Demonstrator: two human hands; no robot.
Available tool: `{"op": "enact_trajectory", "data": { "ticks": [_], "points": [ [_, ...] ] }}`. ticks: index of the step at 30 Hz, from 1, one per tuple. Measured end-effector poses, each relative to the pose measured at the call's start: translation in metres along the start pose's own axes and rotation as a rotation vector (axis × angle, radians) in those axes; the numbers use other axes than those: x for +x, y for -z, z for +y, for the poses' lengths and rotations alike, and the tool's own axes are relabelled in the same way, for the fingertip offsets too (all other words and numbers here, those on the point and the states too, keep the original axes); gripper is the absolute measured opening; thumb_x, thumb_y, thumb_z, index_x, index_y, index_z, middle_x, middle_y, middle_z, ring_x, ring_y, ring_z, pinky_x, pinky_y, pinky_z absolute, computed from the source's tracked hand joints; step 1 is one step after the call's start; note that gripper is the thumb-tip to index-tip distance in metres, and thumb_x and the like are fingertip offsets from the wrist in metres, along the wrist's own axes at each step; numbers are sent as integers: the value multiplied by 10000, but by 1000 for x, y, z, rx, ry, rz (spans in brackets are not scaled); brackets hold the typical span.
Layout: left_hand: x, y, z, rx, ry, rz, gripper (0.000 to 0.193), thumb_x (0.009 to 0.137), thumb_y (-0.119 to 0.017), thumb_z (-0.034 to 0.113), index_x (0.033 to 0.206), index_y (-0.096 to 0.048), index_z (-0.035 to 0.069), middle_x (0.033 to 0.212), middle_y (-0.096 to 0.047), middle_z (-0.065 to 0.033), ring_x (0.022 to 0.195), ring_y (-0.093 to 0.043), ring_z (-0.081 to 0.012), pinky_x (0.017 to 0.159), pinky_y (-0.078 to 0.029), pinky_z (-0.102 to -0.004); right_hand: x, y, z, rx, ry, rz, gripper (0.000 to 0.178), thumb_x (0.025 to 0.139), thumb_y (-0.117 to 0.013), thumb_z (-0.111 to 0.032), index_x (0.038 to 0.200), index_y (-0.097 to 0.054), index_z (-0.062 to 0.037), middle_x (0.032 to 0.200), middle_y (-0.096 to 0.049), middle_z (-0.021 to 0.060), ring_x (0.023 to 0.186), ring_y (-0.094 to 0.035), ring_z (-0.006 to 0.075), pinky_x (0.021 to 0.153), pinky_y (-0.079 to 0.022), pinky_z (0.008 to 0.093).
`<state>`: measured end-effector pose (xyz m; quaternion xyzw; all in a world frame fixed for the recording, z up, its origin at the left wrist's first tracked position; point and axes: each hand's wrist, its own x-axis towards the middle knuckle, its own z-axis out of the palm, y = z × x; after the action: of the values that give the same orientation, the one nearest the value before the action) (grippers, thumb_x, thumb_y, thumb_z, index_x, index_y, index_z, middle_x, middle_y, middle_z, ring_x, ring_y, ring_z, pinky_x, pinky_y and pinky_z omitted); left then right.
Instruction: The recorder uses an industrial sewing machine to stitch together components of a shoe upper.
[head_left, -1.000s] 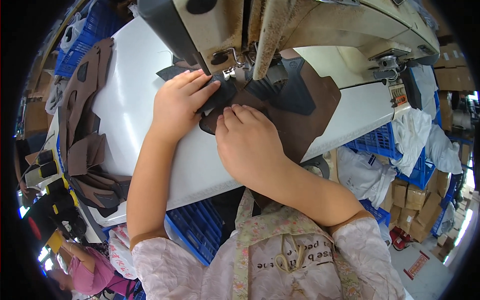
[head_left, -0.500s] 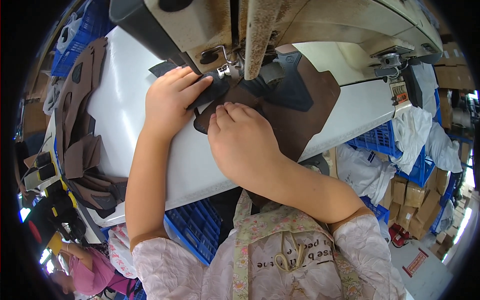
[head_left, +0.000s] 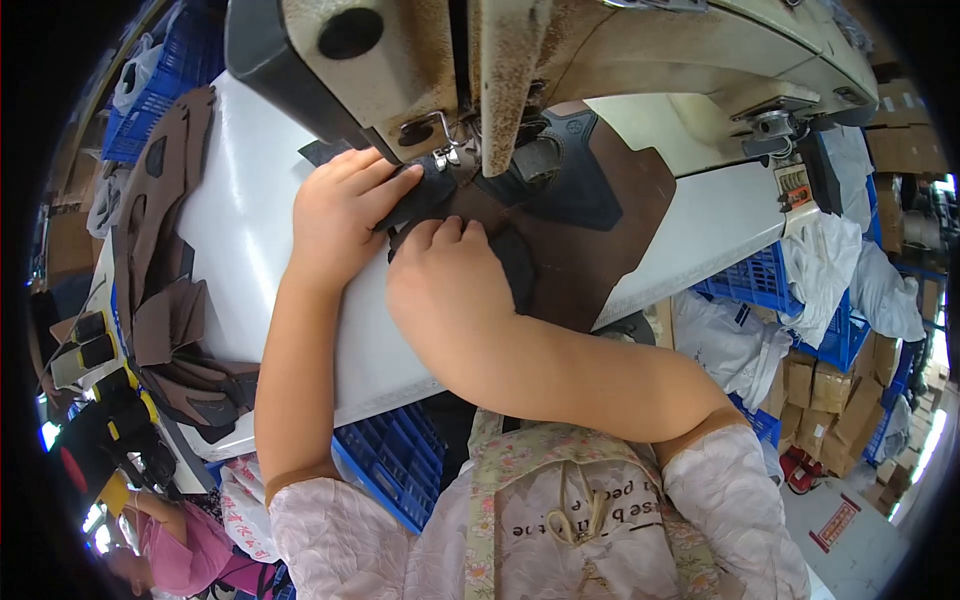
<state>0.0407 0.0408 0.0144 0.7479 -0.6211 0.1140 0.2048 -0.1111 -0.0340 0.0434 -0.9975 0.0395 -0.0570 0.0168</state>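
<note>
A brown leather piece (head_left: 640, 205) with dark blue patches (head_left: 590, 180) lies under the sewing machine head (head_left: 400, 75), its near part close to the metal presser foot (head_left: 450, 157). My left hand (head_left: 340, 215) is left of the foot, fingers together and thumb on top, holding a dark leather part (head_left: 432, 190) of the work. Closer to me, my right hand (head_left: 445, 275) has its fingers bent over the near edge of the brown piece and grips it. A dark flap (head_left: 515, 265) shows beside its fingers. Both sets of fingertips are partly hidden by the hands.
Stacked brown leather pieces (head_left: 160, 220) lie along the left side of the white table (head_left: 245, 160). Blue crates stand below the table (head_left: 395, 460) and at right (head_left: 750, 280). White bags (head_left: 730, 335) and cardboard boxes (head_left: 830, 400) are at right. Another person (head_left: 190, 550) sits lower left.
My right hand has slid left and slightly toward me, its fingers now more bent, and a dark flap shows beside it. The left hand has barely moved. The view has shifted slightly.
</note>
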Motion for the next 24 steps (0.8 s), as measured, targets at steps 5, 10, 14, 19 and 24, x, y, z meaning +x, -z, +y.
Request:
{"op": "enact_trajectory", "data": {
  "ticks": [5, 10, 14, 19, 24],
  "points": [
    [-3, -1, -4, 13, 14, -12, 443, 598, -690, 35, 1033, -727, 113, 1005, -673, -50, 1013, -632, -248, 912, -511, -395, 0, 0, 0, -30, 23, -42, 242, 676, -668, -135, 846, -736, 23, 973, -673, 250, 948, -654, 341, 800, -507, 388],
    [-5, -1, -6, 23, 2, -29, 457, 595, -700, 38, 1045, -725, 114, 1055, -670, -57, 1073, -625, -250, 948, -503, -408, -4, -1, 13, 93, 90, 100, 204, 620, -675, -132, 753, -726, 14, 894, -681, 237, 812, -649, 303, 704, -506, 365],
    [-5, -2, -4, 24, 7, -38, 460, 589, -703, 38, 1043, -724, 115, 1046, -671, -53, 1074, -625, -250, 943, -505, -405, -4, 6, 20, 147, 115, 13, 196, 609, -668, -134, 735, -719, 8, 855, -682, 231, 784, -649, 304, 685, -508, 359],
    [-3, -2, -2, 6, 29, -42, 459, 584, -702, 35, 1036, -725, 112, 1022, -672, -50, 1031, -629, -250, 927, -508, -394, -7, -4, 19, 143, 124, 141, 207, 632, -650, -134, 752, -715, 22, 911, -691, 262, 862, -671, 347, 733, -531, 368],
    [-1, -1, -2, 14, 15, -35, 456, 576, -701, 48, 1027, -726, 107, 917, -652, -41, 945, -630, -245, 825, -510, -377, -9, -1, 22, 143, 161, 89, 221, 639, -644, -139, 763, -714, 31, 933, -692, 279, 887, -672, 354, 775, -530, 383]
  ]
}}
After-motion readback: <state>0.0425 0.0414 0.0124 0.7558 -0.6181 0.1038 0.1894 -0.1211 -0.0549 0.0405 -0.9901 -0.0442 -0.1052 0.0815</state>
